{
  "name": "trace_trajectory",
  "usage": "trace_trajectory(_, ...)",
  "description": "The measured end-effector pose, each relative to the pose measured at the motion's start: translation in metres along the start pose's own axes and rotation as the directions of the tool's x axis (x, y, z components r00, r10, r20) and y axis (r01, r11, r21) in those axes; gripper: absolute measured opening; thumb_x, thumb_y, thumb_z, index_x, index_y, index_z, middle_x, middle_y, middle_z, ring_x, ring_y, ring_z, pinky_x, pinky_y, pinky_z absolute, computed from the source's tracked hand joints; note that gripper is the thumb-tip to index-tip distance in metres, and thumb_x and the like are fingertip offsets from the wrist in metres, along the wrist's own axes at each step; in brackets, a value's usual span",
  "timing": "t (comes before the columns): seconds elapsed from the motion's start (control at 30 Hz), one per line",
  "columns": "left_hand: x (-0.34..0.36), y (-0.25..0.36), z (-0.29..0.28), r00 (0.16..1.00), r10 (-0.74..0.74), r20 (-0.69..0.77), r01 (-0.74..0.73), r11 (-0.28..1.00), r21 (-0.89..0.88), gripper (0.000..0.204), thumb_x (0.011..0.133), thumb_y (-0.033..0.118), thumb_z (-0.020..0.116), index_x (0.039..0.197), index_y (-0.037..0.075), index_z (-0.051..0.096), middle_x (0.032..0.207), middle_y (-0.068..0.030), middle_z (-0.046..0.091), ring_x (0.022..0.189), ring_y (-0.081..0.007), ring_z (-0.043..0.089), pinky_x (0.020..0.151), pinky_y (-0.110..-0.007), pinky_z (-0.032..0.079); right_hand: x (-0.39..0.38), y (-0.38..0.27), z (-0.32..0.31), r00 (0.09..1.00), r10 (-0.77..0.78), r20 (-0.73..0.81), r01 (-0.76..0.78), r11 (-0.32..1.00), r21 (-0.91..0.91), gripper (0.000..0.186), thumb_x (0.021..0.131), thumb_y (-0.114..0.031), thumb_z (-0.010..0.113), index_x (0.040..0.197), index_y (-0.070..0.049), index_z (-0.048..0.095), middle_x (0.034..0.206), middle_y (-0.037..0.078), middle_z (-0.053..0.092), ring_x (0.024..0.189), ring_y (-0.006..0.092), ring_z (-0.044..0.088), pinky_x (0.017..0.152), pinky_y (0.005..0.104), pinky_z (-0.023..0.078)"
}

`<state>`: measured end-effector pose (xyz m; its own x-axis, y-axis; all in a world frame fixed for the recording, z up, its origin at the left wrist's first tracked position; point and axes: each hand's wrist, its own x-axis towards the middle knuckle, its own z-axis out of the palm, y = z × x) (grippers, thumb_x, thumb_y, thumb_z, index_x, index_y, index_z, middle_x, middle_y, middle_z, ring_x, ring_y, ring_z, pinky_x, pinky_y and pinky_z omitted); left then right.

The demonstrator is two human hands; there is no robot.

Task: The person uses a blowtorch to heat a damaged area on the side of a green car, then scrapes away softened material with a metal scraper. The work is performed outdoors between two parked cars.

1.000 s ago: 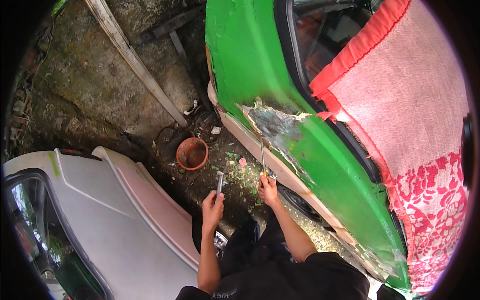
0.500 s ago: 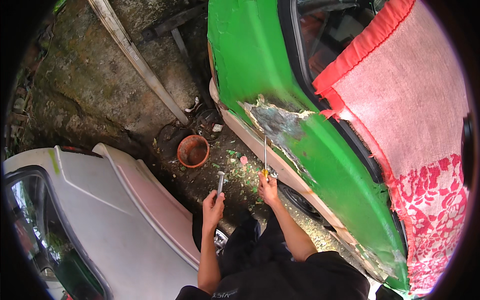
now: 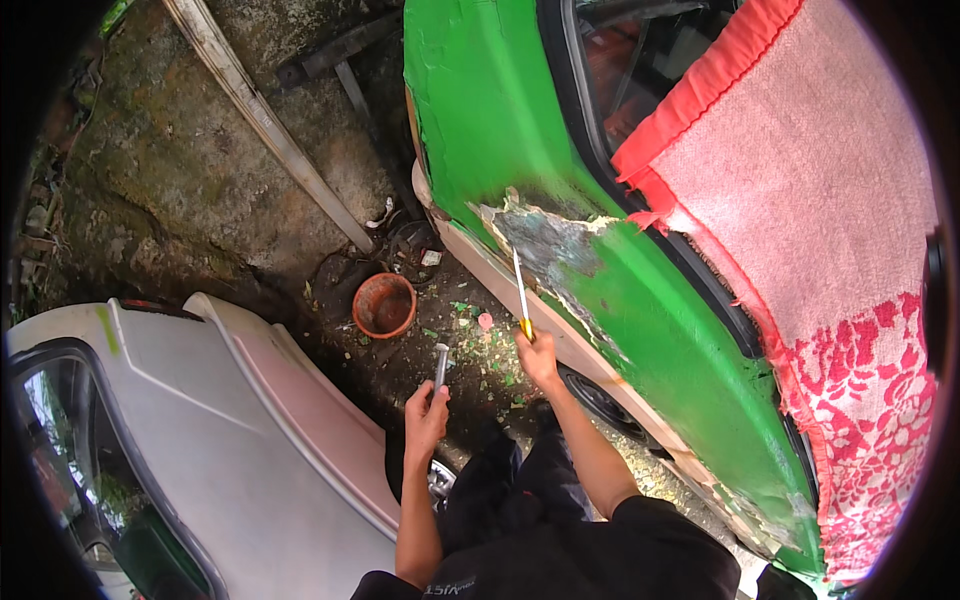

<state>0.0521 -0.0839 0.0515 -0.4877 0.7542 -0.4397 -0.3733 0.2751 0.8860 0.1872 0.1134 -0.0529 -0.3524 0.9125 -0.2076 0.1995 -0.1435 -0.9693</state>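
My right hand [image 3: 538, 359] is closed round the yellow handle of a screwdriver [image 3: 521, 288]. Its long metal shaft points up and away, with the tip over the edge of a bare, dark patch [image 3: 552, 240] on the green car [image 3: 640, 290]. Chipped paint and cracked filler border that patch; whether the tip touches it I cannot tell. To the left, my left hand [image 3: 427, 420] grips a hammer [image 3: 441, 366] upright by its grey shaft, its small metal head at the top. The hammer is held in the air, apart from both cars.
A white car [image 3: 250, 420] stands close on the left. Paint flakes [image 3: 480, 350] litter the ground beside a reddish-brown pot [image 3: 385, 305]. A pink and red towel [image 3: 800, 190] drapes over the green car. A long pale bar [image 3: 270, 125] leads toward the pot.
My right hand has moved slightly up, and the screwdriver now leans further left, its tip higher along the damaged patch. My left hand with the hammer has barely moved.
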Motion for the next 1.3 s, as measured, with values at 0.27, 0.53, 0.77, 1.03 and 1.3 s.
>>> trace_trajectory(0.27, -0.004, 0.004, 0.002, 1.000, 0.018, 0.001, -0.018, 1.000, -0.012, 0.026, 0.099, 0.026, 0.058, 0.081, 0.010, 0.050, 0.054, 0.0088, 0.035, 0.041, -0.0002, 0.029, 0.036, -0.022, 0.019, -0.021, 0.024, -0.008, 0.987, 0.159, 0.022, -0.161, 0.968, 0.194, 0.031, 0.088, -0.020, 0.061, 0.063, -0.003, 0.052, 0.053, 0.000, 0.046, 0.047, 0.0090, 0.041, 0.043, 0.0333, 0.034)
trace_trajectory(0.53, 0.003, 0.003, 0.005, 0.999, 0.034, 0.021, -0.035, 0.999, 0.028, 0.028, 0.100, 0.027, 0.058, 0.080, 0.010, 0.050, 0.053, 0.0088, 0.035, 0.041, -0.0003, 0.030, 0.037, -0.022, 0.019, -0.009, 0.015, -0.004, 0.999, 0.048, 0.003, -0.048, 0.995, 0.087, 0.031, 0.093, -0.017, 0.059, 0.067, -0.009, 0.046, 0.049, -0.004, 0.039, 0.037, 0.0065, 0.033, 0.034, 0.0274, 0.025)
trace_trajectory(0.77, 0.004, 0.006, 0.007, 0.999, 0.015, 0.033, -0.015, 1.000, 0.022, 0.028, 0.100, 0.028, 0.057, 0.080, 0.010, 0.050, 0.053, 0.0091, 0.034, 0.041, 0.0000, 0.029, 0.037, -0.022, 0.019, -0.007, -0.001, 0.002, 0.990, 0.128, 0.054, -0.137, 0.969, 0.207, 0.030, 0.093, -0.016, 0.058, 0.067, -0.011, 0.044, 0.049, -0.004, 0.038, 0.036, 0.0065, 0.032, 0.033, 0.0270, 0.023)
trace_trajectory(1.03, 0.002, 0.008, 0.003, 1.000, 0.016, 0.004, -0.016, 1.000, 0.024, 0.028, 0.100, 0.028, 0.058, 0.081, 0.010, 0.050, 0.053, 0.0094, 0.033, 0.040, 0.0000, 0.027, 0.037, -0.022, 0.018, -0.012, -0.018, 0.000, 0.957, 0.218, 0.193, -0.277, 0.888, 0.367, 0.029, 0.094, -0.015, 0.057, 0.070, -0.011, 0.042, 0.049, -0.005, 0.035, 0.036, 0.0053, 0.030, 0.033, 0.0258, 0.021)
trace_trajectory(1.3, 0.001, 0.006, 0.001, 1.000, 0.005, -0.013, -0.005, 1.000, 0.020, 0.026, 0.100, 0.027, 0.058, 0.082, 0.010, 0.050, 0.053, 0.0092, 0.033, 0.041, -0.0002, 0.028, 0.037, -0.022, 0.018, -0.025, -0.022, -0.009, 0.892, 0.305, 0.333, -0.429, 0.802, 0.416, 0.028, 0.093, -0.017, 0.060, 0.071, -0.012, 0.043, 0.049, -0.005, 0.036, 0.036, 0.0057, 0.031, 0.032, 0.0265, 0.022)
